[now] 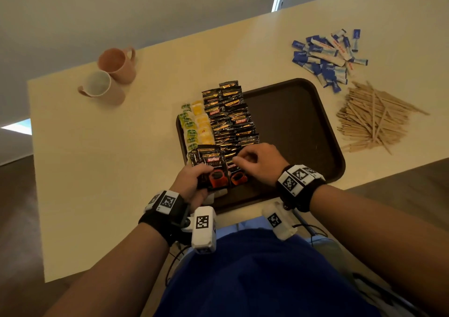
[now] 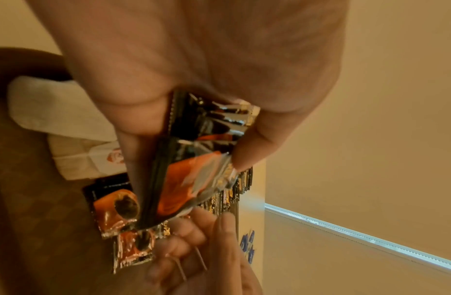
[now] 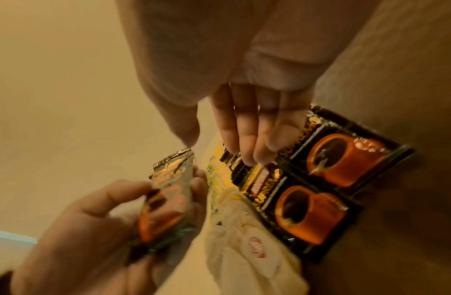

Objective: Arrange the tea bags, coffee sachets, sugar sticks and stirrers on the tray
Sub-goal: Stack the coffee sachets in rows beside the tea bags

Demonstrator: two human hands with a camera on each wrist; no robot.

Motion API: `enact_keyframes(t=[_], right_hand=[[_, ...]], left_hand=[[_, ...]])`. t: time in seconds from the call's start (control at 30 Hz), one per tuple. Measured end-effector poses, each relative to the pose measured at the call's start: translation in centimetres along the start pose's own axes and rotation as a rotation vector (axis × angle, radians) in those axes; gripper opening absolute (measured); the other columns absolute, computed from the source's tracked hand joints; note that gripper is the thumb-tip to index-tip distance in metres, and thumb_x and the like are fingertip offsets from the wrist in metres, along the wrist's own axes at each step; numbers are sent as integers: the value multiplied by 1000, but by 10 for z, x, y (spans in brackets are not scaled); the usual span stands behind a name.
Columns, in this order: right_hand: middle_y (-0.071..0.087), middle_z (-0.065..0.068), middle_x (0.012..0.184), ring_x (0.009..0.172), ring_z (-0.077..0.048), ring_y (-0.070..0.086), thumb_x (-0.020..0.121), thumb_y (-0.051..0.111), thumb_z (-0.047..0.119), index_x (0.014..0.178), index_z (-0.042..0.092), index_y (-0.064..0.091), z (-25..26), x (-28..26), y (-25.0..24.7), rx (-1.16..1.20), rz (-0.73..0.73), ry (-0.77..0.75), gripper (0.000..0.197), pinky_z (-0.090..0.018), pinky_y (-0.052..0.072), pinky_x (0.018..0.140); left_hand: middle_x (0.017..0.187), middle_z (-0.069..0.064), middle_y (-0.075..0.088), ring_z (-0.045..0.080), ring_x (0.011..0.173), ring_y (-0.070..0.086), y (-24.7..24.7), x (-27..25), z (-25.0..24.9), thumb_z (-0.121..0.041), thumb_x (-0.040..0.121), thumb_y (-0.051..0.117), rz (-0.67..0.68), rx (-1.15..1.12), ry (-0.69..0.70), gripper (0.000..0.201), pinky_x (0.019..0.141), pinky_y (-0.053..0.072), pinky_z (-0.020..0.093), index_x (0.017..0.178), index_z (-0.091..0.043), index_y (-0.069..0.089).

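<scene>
A brown tray (image 1: 291, 122) lies on the cream table. Along its left side sit green and yellow tea bags (image 1: 194, 124), with black coffee sachets (image 1: 230, 117) laid in overlapping rows beside them. My left hand (image 1: 194, 180) grips a small stack of coffee sachets (image 1: 211, 168) over the tray's near left corner; the stack (image 2: 193, 179) is pinched between thumb and fingers. My right hand (image 1: 250, 161) is just to the right, and its fingertips (image 3: 247, 155) touch the top edge of a sachet (image 3: 343, 159) lying flat on the tray. The thumb stays clear of it.
Blue and white sugar sticks (image 1: 325, 56) lie in a loose heap on the table beyond the tray's right corner. Wooden stirrers (image 1: 374, 119) are piled right of the tray. Two pink mugs (image 1: 119, 64) (image 1: 102, 85) lie at the far left. The tray's right half is bare.
</scene>
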State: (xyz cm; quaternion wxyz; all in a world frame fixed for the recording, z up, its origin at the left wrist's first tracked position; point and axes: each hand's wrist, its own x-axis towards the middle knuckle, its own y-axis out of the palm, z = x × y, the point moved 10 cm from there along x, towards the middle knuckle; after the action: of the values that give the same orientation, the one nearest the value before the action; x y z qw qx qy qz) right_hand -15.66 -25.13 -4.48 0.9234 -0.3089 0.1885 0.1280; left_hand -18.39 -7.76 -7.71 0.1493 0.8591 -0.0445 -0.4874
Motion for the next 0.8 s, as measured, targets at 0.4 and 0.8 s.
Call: enact_keyframes(t=[0.4, 0.8], right_hand=[[72, -11, 78, 62, -17, 66, 88, 71, 13, 89, 13, 65, -34, -3, -17, 405, 77, 182, 6, -25, 54, 57], [71, 2, 74, 66, -12, 71, 83, 78, 18, 77, 24, 67, -74, -2, -16, -57, 131, 155, 14, -21, 56, 63]], left_hand=[[134, 20, 58, 37, 109, 67, 5, 3, 3, 12, 92, 55, -17, 63, 76, 56, 73, 62, 42, 141, -11, 41], [113, 15, 72, 32, 104, 70, -18, 6, 11, 1, 83, 73, -169, 321, 143, 40, 97, 53, 56, 120, -9, 63]])
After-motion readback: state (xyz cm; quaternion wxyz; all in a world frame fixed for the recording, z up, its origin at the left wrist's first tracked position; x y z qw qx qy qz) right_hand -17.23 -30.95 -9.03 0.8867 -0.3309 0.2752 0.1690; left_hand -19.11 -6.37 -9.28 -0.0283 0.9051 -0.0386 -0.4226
